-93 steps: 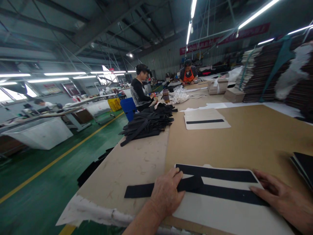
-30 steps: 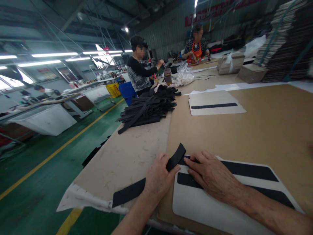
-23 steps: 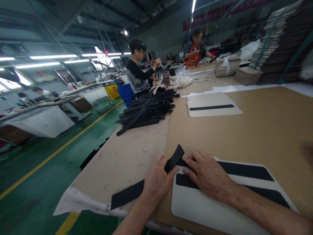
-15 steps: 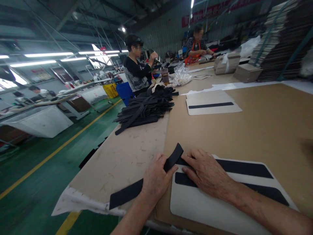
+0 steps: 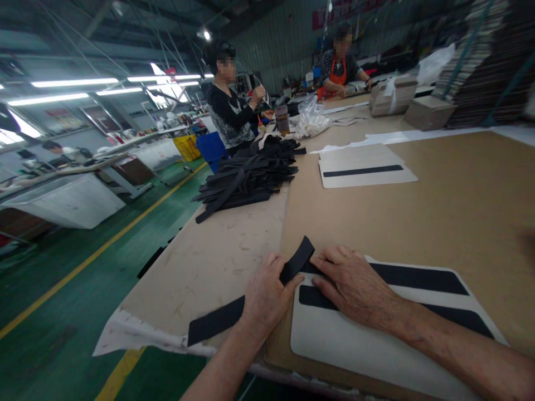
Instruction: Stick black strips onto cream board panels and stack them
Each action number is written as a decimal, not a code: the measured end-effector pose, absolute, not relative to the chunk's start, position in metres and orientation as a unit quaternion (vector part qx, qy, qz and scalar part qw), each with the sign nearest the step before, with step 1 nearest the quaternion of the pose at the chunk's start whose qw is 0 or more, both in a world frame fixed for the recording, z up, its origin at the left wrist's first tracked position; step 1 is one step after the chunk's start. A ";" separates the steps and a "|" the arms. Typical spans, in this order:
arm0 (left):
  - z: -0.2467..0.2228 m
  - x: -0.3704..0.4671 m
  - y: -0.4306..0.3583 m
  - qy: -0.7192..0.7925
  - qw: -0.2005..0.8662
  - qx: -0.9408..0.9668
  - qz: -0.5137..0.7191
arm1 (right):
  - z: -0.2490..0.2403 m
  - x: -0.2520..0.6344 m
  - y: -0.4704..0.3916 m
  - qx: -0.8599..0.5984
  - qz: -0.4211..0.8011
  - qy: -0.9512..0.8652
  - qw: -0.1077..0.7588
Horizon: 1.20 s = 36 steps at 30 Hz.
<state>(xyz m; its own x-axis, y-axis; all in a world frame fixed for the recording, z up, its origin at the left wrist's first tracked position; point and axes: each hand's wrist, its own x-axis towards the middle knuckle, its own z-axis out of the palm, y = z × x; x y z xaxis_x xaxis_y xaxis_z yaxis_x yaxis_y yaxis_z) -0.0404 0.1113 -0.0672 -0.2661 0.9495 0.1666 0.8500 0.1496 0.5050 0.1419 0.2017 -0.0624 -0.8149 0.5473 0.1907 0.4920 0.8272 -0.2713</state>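
My left hand (image 5: 265,292) is closed round a black strip (image 5: 217,320); one end lies over the table at the left, the other sticks up past my fingers. Beside it, my right hand (image 5: 351,284) presses with thumb and fingertips at the left edge of a white panel (image 5: 355,340), where a dark band begins. Two dark bands run across this panel, the upper one (image 5: 418,278) partly under my right hand. Whether the right fingers pinch the band or only press on it is hard to see.
A heap of black strips (image 5: 251,172) lies ahead on the left of the table (image 5: 225,250). Beyond my hands is another white panel (image 5: 368,159) with one dark band. Two people stand farther back. Tied bundles (image 5: 393,97) and a tall stack (image 5: 480,72) are at the back right.
The view has tilted slightly, so the scene sits a little higher. Both hands hold nearly the same pose on the strip and panel. The person at the back left has lowered a hand slightly.
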 end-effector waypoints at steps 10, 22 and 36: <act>-0.067 -0.039 0.112 0.755 0.088 0.597 0.256 | -0.065 0.142 0.203 -0.265 0.082 -0.951 0.139; -0.079 -0.052 0.112 0.683 0.093 0.695 0.204 | -0.061 0.142 0.200 -0.289 0.096 -0.942 0.142; -0.077 -0.052 0.115 0.701 0.092 0.683 0.183 | -0.065 0.323 0.198 -0.510 0.012 -0.855 0.096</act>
<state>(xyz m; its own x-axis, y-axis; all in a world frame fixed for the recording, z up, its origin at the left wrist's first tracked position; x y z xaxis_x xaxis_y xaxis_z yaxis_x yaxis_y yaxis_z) -0.0520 0.1146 -0.0770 -0.0509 0.9914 0.1202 0.9239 0.0010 0.3826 0.3230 0.1977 -0.0647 -0.4615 0.8742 0.1509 0.8695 0.4795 -0.1185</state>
